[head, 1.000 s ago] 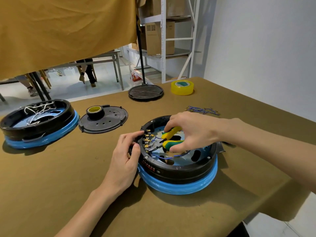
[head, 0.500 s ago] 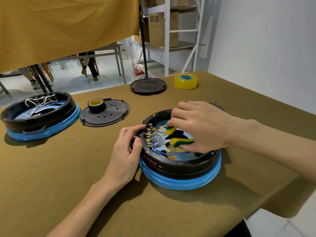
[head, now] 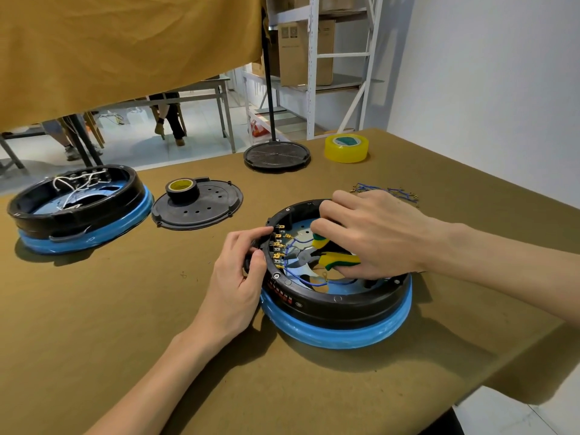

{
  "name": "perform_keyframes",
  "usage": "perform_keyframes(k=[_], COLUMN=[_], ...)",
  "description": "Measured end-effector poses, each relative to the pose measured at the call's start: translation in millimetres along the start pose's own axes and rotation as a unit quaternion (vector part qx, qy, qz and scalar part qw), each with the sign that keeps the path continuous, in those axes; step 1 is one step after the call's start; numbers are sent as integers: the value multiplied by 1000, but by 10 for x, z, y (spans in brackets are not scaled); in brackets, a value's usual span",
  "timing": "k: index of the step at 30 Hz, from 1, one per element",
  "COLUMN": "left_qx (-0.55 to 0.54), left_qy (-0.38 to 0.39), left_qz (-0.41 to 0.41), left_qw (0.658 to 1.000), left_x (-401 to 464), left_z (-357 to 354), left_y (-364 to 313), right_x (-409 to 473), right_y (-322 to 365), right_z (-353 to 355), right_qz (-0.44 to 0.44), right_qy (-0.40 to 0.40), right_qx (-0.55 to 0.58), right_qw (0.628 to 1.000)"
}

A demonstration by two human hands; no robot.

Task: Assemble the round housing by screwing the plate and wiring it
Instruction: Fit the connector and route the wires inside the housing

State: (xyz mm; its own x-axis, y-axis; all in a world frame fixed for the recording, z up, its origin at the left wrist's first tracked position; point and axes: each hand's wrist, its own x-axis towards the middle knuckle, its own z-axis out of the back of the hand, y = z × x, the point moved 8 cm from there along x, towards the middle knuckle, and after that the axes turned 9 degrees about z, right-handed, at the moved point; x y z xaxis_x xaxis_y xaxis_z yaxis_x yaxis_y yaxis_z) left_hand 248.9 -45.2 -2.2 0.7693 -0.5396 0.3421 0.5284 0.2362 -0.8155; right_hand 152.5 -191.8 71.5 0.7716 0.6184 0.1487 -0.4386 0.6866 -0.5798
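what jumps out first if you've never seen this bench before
Front and centre, a round black housing on a blue ring sits on the brown table, with the right hand holding yellow-and-green pliers inside it near a row of brass terminals. The left hand grips the housing's near-left rim. A second housing with white wires sits at far left, and a yellow tape roll at the back.

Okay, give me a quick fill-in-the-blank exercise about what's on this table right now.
1. The right hand holds pliers with yellow and ____ handles.
2. The left hand grips the ____ rim of the near housing.
3. The black tape roll sits on a black ____ plate.
4. The far housing holds ____ wires.

Missing words: green; black; round; white
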Motion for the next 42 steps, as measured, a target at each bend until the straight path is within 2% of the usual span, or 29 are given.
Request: perform_keyframes(k=[3,20,32,38,42], left_qx=[-1,-3,13,16,15], left_qy=[-2,-3,-18,-29,-33], left_qz=[-3,-1,-6,-3,-4], left_qw=[1000,1000,1000,999,999], left_x=[-2,4,6,1,-2], left_z=[-1,4,4,8,5], left_y=[-3,1,-6,6,6], right_x=[32,95,112,122,169], right_y=[-1,10,160,184,217], right_z=[39,-43,-61,-69,-89], right_qz=[7,73,72,78,70], right_qy=[-21,-24,-33,-51,-29], right_qx=[1,-34,-70,-50,-84], right_qw=[1000,996,994,994,994])
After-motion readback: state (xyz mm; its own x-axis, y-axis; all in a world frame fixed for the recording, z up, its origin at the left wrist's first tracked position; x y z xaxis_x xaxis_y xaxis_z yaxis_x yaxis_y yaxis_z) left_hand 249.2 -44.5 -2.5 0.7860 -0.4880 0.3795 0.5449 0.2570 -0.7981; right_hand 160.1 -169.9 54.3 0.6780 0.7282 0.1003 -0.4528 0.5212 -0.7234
